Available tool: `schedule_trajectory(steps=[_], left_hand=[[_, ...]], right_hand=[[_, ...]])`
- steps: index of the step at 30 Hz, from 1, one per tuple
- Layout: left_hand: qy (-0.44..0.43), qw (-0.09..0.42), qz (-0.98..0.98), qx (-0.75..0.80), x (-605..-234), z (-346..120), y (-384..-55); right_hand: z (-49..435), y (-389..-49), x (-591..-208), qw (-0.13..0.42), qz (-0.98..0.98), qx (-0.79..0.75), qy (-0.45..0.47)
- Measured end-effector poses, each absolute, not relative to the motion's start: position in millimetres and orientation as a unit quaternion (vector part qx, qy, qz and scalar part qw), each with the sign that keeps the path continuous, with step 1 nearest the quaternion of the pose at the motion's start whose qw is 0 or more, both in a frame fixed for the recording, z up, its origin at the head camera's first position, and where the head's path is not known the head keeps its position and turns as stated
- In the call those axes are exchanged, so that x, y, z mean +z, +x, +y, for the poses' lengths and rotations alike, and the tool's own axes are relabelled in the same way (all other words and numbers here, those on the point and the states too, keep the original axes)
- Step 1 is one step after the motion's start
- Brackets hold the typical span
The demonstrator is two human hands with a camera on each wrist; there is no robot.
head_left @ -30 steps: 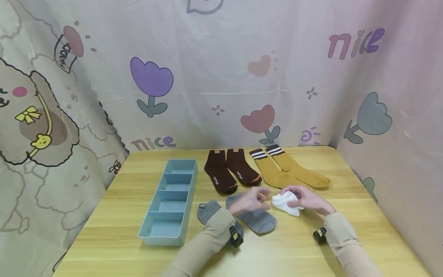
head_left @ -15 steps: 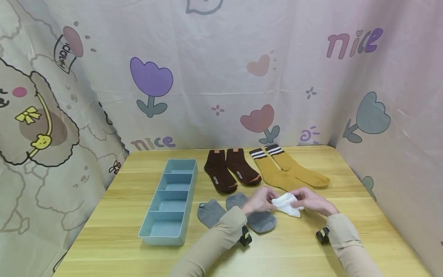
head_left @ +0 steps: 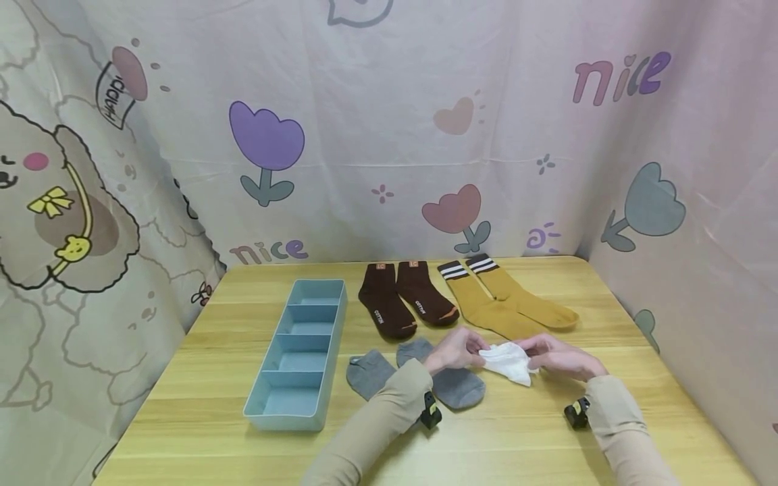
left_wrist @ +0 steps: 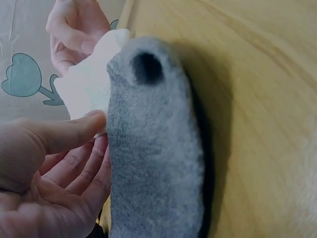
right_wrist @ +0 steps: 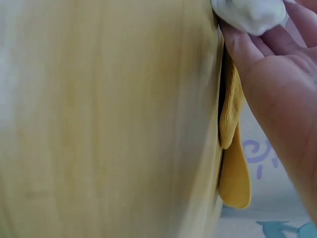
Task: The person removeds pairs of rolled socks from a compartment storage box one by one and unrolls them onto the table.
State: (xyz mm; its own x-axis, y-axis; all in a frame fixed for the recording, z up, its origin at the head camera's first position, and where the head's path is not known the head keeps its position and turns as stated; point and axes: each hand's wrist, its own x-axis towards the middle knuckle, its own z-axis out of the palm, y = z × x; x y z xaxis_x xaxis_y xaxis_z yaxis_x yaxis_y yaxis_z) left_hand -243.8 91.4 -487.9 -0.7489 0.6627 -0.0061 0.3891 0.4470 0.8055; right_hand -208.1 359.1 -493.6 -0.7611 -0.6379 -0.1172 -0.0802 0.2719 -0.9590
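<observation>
A crumpled white sock (head_left: 508, 362) is stretched between my two hands, just over the table. My left hand (head_left: 454, 350) pinches its left edge between thumb and fingers, plain in the left wrist view, where the sock (left_wrist: 89, 87) looks overexposed. On the other side my right hand (head_left: 560, 357) grips the right end; the right wrist view has the bunched white fabric (right_wrist: 252, 15) at its top edge, in the fingers. Two grey socks (head_left: 458, 388) lie flat beneath and beside my left forearm, partly covered by it.
A blue-green tray (head_left: 324, 405) with several compartments stands on the left of the wooden table (head_left: 200, 378). Behind the hands lie two brown socks (head_left: 383, 300) and two mustard socks (head_left: 535, 304) with striped cuffs. A printed curtain (head_left: 377, 135) hangs at the back.
My left hand has come rightward to the white sock and taken hold of its left edge. My right hand has shifted slightly right, and the sock is now spread wider.
</observation>
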Motion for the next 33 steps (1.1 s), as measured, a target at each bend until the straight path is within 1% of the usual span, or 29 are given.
schedule_trajectory(steps=[4, 7, 10, 14, 17, 19, 22, 26, 28, 33], left_hand=[[0.333, 0.163, 0.828, 0.421, -486, 90, -242], [0.369, 0.168, 0.815, 0.414, -484, 89, -238], [0.418, 0.182, 0.797, 0.395, -482, 88, -237], [0.477, 0.224, 0.777, 0.343, -483, 87, -239], [0.488, 0.255, 0.773, 0.314, -482, 86, -237], [0.483, 0.267, 0.775, 0.308, -480, 86, -235], [0.488, 0.265, 0.778, 0.295, -479, 87, -232], [0.503, 0.249, 0.785, 0.262, -478, 89, -229], [0.505, 0.251, 0.785, 0.256, -478, 89, -228], [0.507, 0.255, 0.783, 0.257, -478, 90, -227]], right_hand=[[366, -207, -495, 0.256, 0.746, -0.563, -0.246], [368, -208, -496, 0.239, 0.765, -0.542, -0.254], [367, -209, -496, 0.230, 0.771, -0.535, -0.258], [365, -210, -495, 0.230, 0.770, -0.539, -0.254], [364, -210, -493, 0.224, 0.785, -0.525, -0.240], [363, -209, -492, 0.222, 0.793, -0.519, -0.227], [363, -208, -491, 0.220, 0.797, -0.518, -0.219], [360, -206, -491, 0.214, 0.800, -0.513, -0.226], [358, -205, -491, 0.208, 0.805, -0.508, -0.226], [354, -205, -492, 0.179, 0.832, -0.478, -0.216]])
